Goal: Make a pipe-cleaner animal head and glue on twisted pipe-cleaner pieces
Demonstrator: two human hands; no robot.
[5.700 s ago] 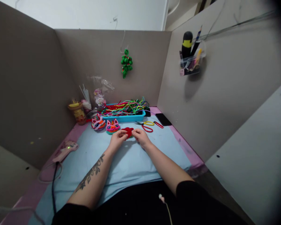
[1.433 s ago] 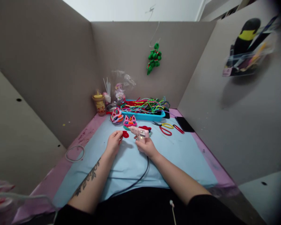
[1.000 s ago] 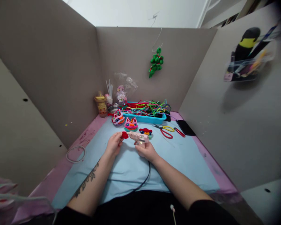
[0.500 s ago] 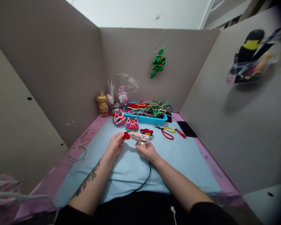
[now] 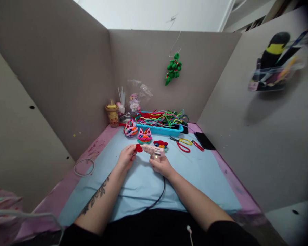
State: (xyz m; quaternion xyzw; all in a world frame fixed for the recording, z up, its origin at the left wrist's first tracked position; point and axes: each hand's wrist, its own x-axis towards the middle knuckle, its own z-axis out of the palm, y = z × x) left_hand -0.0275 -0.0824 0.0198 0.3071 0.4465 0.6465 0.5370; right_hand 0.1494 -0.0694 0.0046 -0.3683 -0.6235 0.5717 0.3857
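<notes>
In the head view, my left hand [image 5: 127,157] pinches a small red fuzzy piece [image 5: 139,148] by its left side. My right hand [image 5: 162,165] is wrapped round the handle of a pale pink hot glue gun [image 5: 154,150], a small light glowing on its grip. The gun's nozzle points left and meets or nearly meets the red piece; I cannot tell which. A black cord [image 5: 161,195] runs down from the gun. Just beyond it lies a red, blue and orange fuzzy figure [image 5: 160,145], partly hidden. Two colourful fuzzy animal heads [image 5: 144,136] [image 5: 130,130] stand further left.
A blue tray [image 5: 166,130] heaped with coloured pipe cleaners stands at the back. Right of the figures lie scissors-like pliers [image 5: 184,146], a red-handled tool [image 5: 197,146] and a black phone [image 5: 205,141]. A drink cup [image 5: 113,116] stands back left. Grey panels [image 5: 143,58] enclose the table.
</notes>
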